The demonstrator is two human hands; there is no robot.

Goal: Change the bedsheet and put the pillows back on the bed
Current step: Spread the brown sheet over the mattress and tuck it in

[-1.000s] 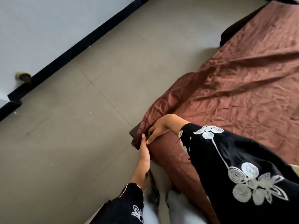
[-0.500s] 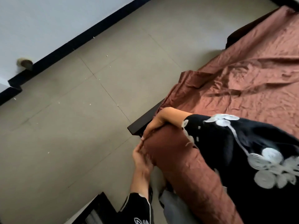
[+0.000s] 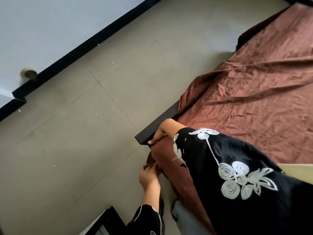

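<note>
A brown satin bedsheet [image 3: 254, 102] covers the bed across the right half of the frame, creased in long diagonal folds. Its left edge spills over the dark wooden bed frame [image 3: 162, 119] in the upper middle. Nearer the centre the frame's rail and corner are bare, with the sheet-covered mattress lying inside that rim.

The right hand [image 3: 159, 134] is at the frame's corner in the centre, with its fingers bent down where the sheet meets the rail. Whether they pinch the cloth or only press it cannot be told. Its arm wears a wide black sleeve [image 3: 237, 175] embroidered with white flowers, which lies over the near edge of the bed.

The left hand [image 3: 147, 175] is lower, just beside the bed's near corner and apart from the right hand. Its fingers are curled on a loose fold of the sheet hanging below the corner, though the hand is blurred.

To the left, a grey tiled floor [image 3: 76, 133] runs from the bed's edge to a black skirting board [image 3: 84, 48] and a pale wall [image 3: 42, 28] in the upper left. A small round doorstop [image 3: 28, 74] sticks out of that wall. At the bottom centre a dark-framed object [image 3: 108, 219] stands close to the person's grey trouser leg [image 3: 186, 223]. A pale yellow surface [image 3: 298, 168] shows at the right edge.
</note>
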